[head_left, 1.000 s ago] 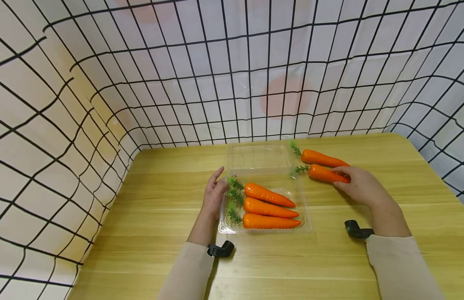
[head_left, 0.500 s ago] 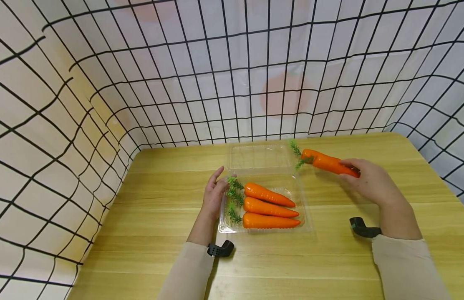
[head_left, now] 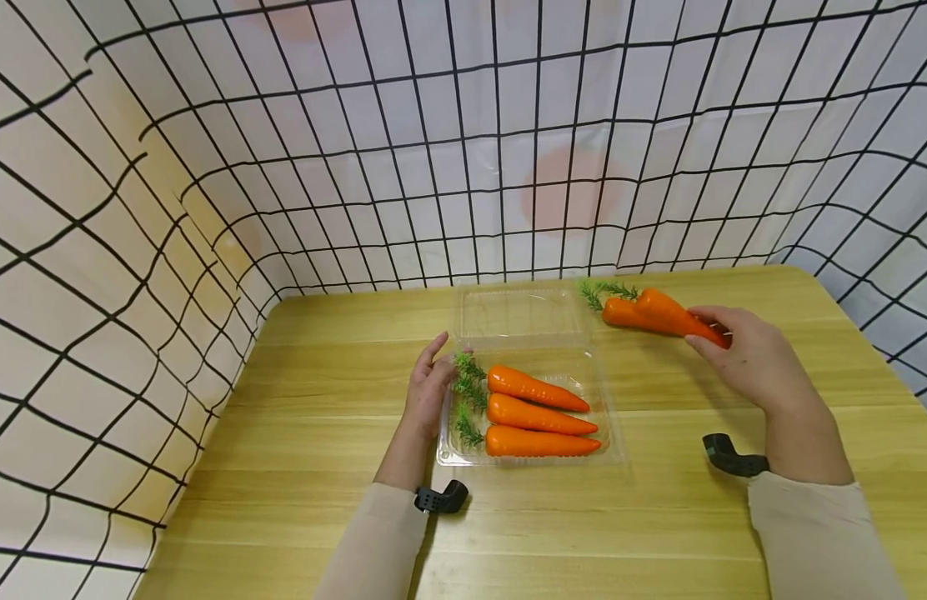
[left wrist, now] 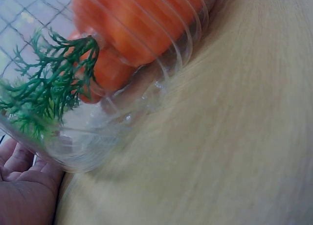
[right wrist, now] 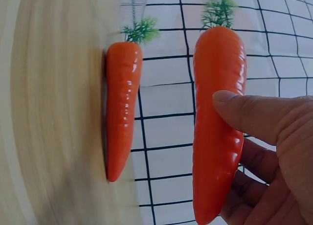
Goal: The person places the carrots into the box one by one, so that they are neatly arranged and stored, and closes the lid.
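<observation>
Right grip point(head_left: 758, 357) raised, pinching; left grip point(head_left: 428, 390) lower, relaxed, loosely bent.

Looks like a little test booth, as in a lab, more than a home or a shop. Has a plain wood worktop point(head_left: 538, 533), with white, black-lined sheets point(head_left: 433, 158) close around the back and both sides. Also has two small black wrist cameras point(head_left: 453, 497). Cannot tell the kind of building.

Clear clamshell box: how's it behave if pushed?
The clear clamshell box probably flexes: its walls look thin and ribbed. It's likely light, apparently see-through plastic. The three carrots inside may slide, as they look glossy.
</observation>
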### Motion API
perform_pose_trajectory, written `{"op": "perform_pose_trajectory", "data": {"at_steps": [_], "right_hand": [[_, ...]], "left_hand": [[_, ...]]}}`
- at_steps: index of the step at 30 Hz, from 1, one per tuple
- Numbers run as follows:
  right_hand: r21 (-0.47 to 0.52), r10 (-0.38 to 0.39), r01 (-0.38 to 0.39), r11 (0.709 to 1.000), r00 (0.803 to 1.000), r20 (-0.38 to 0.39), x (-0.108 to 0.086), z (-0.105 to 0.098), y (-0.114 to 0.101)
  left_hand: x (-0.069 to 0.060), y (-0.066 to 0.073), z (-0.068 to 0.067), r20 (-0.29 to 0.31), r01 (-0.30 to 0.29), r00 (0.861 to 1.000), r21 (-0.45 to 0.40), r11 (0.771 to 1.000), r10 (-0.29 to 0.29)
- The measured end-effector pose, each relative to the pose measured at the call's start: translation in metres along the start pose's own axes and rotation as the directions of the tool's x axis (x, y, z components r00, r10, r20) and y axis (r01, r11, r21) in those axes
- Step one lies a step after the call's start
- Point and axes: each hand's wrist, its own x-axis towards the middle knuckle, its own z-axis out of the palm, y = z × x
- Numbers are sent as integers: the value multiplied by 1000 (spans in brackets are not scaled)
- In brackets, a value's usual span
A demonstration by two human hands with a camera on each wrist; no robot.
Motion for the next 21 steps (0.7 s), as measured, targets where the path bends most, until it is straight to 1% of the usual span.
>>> {"op": "perform_pose_trajectory", "data": {"at_steps": [2, 6, 13, 21], "right_hand": [[11, 2, -2, 1000, 1000, -13, -1, 0, -1], [11, -21, 22, 1000, 999, -35, -2, -1, -7], [41, -52, 53, 998, 998, -34, -7, -3, -24], [56, -131, 134, 989, 990, -50, -14, -3, -45]], "left_hand": [[1, 0, 0, 2, 2, 1000, -6, 1000, -2], [1, 0, 0, -2, 9, 1000, -15, 1000, -9], [-1, 1, 0, -13, 13, 1000, -7, 1000, -13], [0, 1, 0, -5, -8, 1000, -1, 1000, 8]]}}
